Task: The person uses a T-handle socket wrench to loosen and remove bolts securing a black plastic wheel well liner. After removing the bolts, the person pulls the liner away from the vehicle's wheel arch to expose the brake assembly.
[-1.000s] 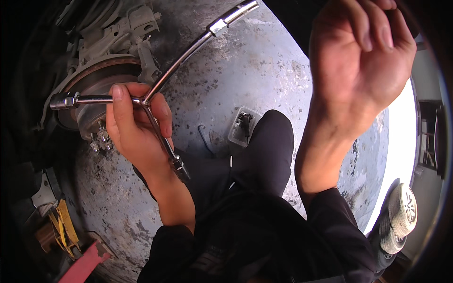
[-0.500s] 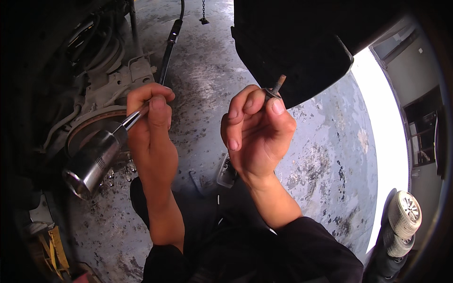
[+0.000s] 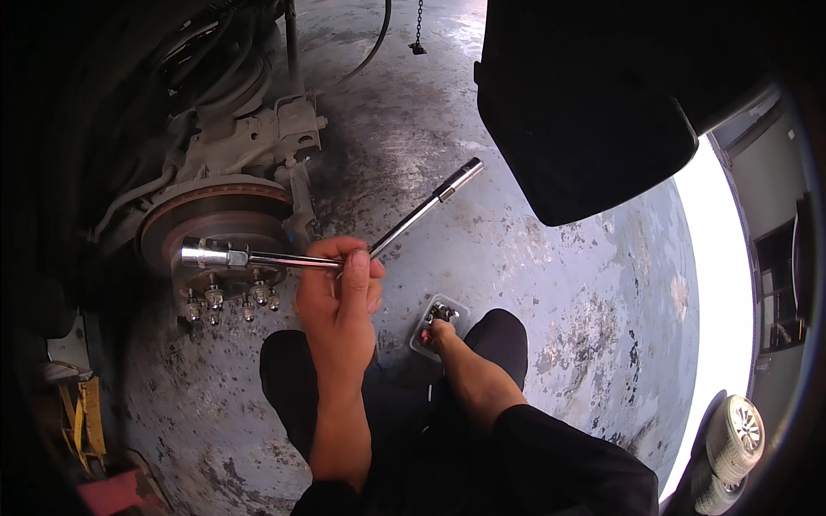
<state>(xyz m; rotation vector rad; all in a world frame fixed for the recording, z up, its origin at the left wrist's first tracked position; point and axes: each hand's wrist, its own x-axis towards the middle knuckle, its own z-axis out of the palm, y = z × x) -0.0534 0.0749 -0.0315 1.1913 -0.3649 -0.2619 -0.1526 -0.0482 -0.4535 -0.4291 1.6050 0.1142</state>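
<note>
My left hand [image 3: 337, 314] is closed around a chrome socket wrench [image 3: 288, 260]. One arm of it ends in a wide socket at the left, close to the brake disc [image 3: 219, 224]; the other slants up to the right. Where the two arms meet is hidden in my fingers. Down between my knees, my right hand [image 3: 440, 332] reaches into a small clear plastic tub [image 3: 465, 310] of metal pieces. Its fingertips are hidden among them, so I cannot see what they hold.
Several wheel nuts [image 3: 213, 297] sit on studs below the disc. A black panel [image 3: 585, 129] hangs at upper right. A yellow stand [image 3: 82, 421] stands at lower left, with a red object [image 3: 112, 492] nearby. Stacked wheels [image 3: 738, 439] are at far right.
My right hand has gone from holding up a rusty bolt down into the tub; the bolt no longer shows. My left hand has turned the wrench, its socket now farther from me.
</note>
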